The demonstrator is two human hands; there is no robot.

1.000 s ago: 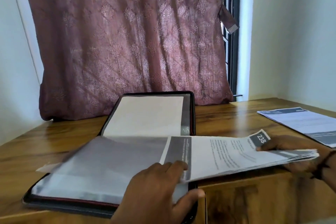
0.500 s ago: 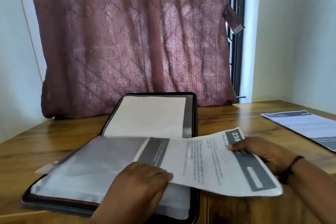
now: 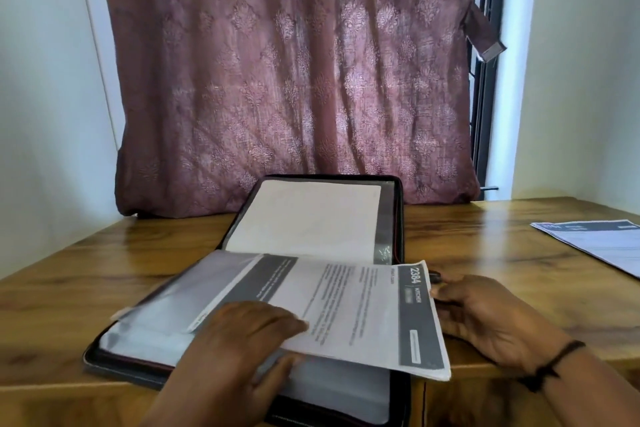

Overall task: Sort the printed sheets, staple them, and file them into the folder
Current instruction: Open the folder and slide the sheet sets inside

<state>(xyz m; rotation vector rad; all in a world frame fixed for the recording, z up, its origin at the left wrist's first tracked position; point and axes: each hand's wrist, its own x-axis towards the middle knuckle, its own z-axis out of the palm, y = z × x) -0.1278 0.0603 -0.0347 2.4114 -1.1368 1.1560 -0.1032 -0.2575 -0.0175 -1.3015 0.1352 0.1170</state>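
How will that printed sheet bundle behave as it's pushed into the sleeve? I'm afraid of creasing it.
Probably floppy: the printed sheet bundle overhangs the folder, held by the left hand and right hand. Likely light. It may slide easily against the glossy plastic sleeve.

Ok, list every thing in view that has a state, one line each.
folder: open flat on the table, clear sleeves showing.
printed sheets: a stack partly slid into a sleeve, right end sticking out past the folder's edge.
left hand: pinches the sleeve's edge, fingers on top, thumb beneath.
right hand: fingers at the stack's right edge; grip hidden by the paper.
second printed stack: lying flat, far right.
curtain: drawn.
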